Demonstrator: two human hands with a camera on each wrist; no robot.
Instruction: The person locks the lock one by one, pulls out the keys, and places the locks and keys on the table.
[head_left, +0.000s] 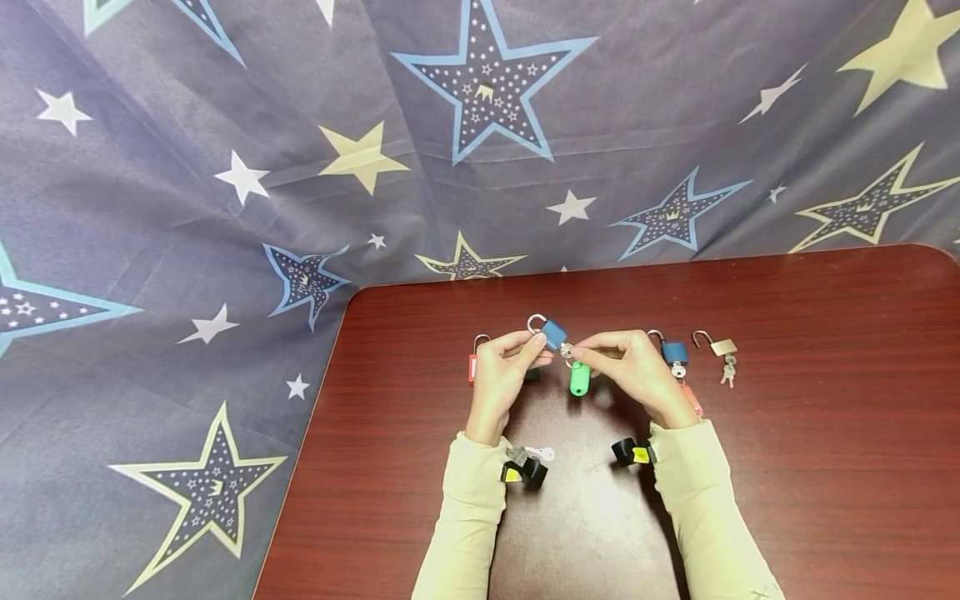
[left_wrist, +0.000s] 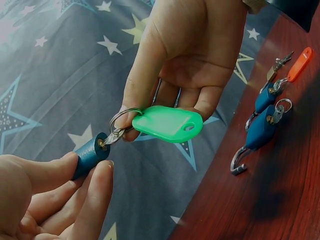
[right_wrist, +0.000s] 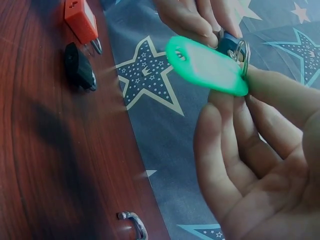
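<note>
My left hand [head_left: 501, 371] holds a blue padlock [head_left: 554, 334] by its body, thumb on one side and fingers on the other. The padlock's shackle [head_left: 535, 320] points up and left, away from the hands. Into the bottom of the lock goes a key [left_wrist: 114, 136], pinched at its head between the thumb and finger of my right hand [head_left: 637, 371]. From the key's split ring [left_wrist: 121, 119] hangs a green key tag [head_left: 579, 379]. In the right wrist view the tag covers part of the padlock. Both hands are raised above the table.
A red padlock [right_wrist: 81, 21] and a black padlock [right_wrist: 77, 67] lie left on the table [head_left: 840, 467]. To the right are a blue padlock [head_left: 673, 353] with an orange-red tag [left_wrist: 300, 64], another blue padlock [left_wrist: 260, 131], and a brass padlock [head_left: 723, 347]. A white-tagged key [head_left: 542, 453] lies near my left wrist.
</note>
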